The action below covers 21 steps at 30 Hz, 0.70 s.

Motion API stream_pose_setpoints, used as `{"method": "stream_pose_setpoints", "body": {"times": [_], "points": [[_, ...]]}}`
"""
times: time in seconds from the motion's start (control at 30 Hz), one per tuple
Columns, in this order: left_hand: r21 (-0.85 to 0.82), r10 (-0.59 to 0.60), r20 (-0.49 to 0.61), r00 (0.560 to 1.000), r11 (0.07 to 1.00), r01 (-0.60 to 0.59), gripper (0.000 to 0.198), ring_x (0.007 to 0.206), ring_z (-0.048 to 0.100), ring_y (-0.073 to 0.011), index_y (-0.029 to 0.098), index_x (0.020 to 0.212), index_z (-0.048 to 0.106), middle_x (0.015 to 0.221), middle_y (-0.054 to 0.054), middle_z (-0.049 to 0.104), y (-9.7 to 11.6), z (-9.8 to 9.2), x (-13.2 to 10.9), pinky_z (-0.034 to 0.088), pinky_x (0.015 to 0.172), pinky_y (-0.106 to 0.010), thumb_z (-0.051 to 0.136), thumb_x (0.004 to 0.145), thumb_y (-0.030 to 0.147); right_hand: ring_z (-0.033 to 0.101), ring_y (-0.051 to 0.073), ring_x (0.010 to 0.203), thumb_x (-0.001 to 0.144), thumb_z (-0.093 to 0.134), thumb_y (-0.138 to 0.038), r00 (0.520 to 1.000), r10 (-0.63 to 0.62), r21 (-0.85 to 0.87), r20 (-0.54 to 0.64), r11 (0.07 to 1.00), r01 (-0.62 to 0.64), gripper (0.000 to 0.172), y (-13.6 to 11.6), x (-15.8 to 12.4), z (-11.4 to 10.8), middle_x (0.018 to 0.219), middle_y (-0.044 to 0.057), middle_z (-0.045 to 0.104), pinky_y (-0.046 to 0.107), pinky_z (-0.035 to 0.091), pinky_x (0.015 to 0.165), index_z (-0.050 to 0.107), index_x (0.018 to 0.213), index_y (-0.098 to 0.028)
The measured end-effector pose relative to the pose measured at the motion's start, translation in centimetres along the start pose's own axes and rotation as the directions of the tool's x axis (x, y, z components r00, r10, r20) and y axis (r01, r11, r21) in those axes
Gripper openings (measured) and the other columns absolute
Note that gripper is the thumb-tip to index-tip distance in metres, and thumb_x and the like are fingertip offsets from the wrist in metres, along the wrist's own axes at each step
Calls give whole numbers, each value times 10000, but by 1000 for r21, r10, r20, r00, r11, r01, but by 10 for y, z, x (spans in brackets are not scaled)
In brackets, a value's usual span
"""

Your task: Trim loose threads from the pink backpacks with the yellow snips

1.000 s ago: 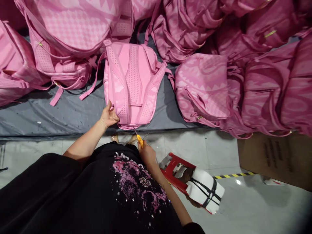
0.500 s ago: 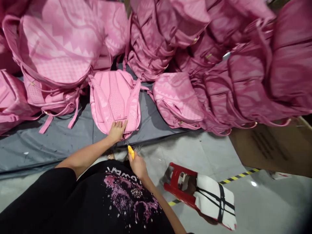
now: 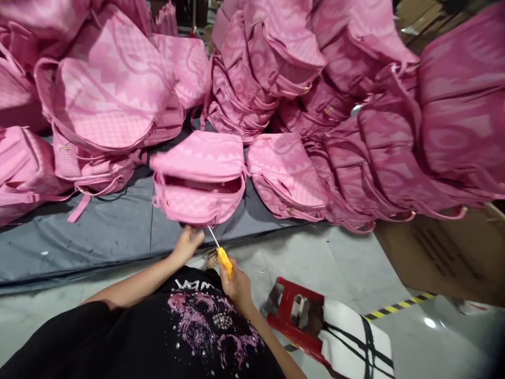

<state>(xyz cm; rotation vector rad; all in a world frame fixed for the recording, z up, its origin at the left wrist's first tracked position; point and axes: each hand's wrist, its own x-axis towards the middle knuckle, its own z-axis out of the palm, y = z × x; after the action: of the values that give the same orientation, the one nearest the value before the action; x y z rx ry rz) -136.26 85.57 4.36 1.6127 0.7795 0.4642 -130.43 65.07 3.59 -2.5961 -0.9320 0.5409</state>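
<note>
In front of me on the table a pink patterned backpack (image 3: pixel 197 208) lies with its near side toward me and a dark gap showing at its opening. My left hand (image 3: pixel 188 246) is just below the bag's near edge, thumb apart from the fingers, slightly blurred; I see nothing in it. Wrapped in my right hand (image 3: pixel 236 284) is a yellow-handled tool (image 3: pixel 224 262) with a thin metal shaft. The shaft points up and left, its tip close to the bag's lower edge; whether it touches is unclear.
Pink backpacks (image 3: pixel 106 100) are heaped along the grey-covered table (image 3: pixel 118 231), left, behind and right (image 3: pixel 394 126). On the floor at right stand a red stool (image 3: pixel 292 316) with a white strapped top and a cardboard box (image 3: pixel 442 252). Black-and-yellow tape (image 3: pixel 398 308) marks the floor.
The backpack has been turned over, from its strap side to its patterned side. My left hand has come off it and moved down; the right hand shifted slightly right and down with the tool.
</note>
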Motion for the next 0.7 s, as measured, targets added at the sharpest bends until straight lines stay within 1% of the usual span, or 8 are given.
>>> {"method": "stream_pose_setpoints", "body": {"times": [0.1,0.17,0.23,0.33,0.4,0.47,0.6,0.7], "points": [[461,171,266,949,842,-281,483,1162,660,-295,197,1350,590,1244,-157,694,-18,-23,-26,530,997,-463,577,927,430,731,272,862,1034,326,-424,968,148,-40,204,989,-143,436,13,11,17,941,128,761,295,445,670,594,1242,-150],[685,250,360,899,583,-437,693,1446,400,-375,208,1482,479,1549,-181,442,-17,-39,-9,324,1180,-577,702,839,339,725,275,929,1041,322,-428,940,198,-55,277,980,-190,424,20,15,24,1006,136,755,301,452,706,596,1223,-160],[778,203,464,862,372,-507,888,1512,234,-423,175,1523,423,1626,-201,276,-11,-51,25,213,1213,-623,786,712,208,720,277,949,1035,330,-430,931,214,-42,297,977,-211,421,27,12,27,1027,142,749,307,458,725,590,1225,-159],[823,79,470,879,322,-468,714,1392,488,-336,171,1419,566,1484,-167,523,10,-58,75,396,1151,-472,645,721,44,723,285,872,1002,343,-443,956,162,97,244,977,-190,423,33,-5,22,954,140,746,322,466,701,594,1178,-153],[853,141,338,931,371,-366,570,1177,670,-272,216,1312,664,1259,-105,709,39,-59,96,520,992,-374,553,778,51,711,281,760,974,351,-488,987,76,245,141,963,-110,441,32,-18,16,861,130,732,330,465,654,599,1117,-153],[856,288,221,932,401,-327,462,1017,729,-266,247,1223,717,1088,-75,773,75,-59,109,551,850,-347,533,819,118,682,265,667,960,357,-533,1000,26,374,-3,927,-23,466,27,-24,8,784,119,707,327,461,607,596,1077,-151],[836,484,221,847,353,-420,333,846,740,-253,217,1027,767,888,-70,785,130,-53,120,504,679,-303,536,794,159,661,244,639,991,323,-549,985,90,466,-149,885,-11,496,11,-5,-14,745,103,688,313,462,576,600,1081,-148],[748,535,418,734,255,-613,254,711,710,-207,202,900,747,740,-38,751,136,-32,109,436,574,-267,546,746,176,691,251,731,1003,379,-534,990,117,312,-76,946,-88,473,-4,45,-35,796,106,704,318,482,642,626,1116,-148]]}}
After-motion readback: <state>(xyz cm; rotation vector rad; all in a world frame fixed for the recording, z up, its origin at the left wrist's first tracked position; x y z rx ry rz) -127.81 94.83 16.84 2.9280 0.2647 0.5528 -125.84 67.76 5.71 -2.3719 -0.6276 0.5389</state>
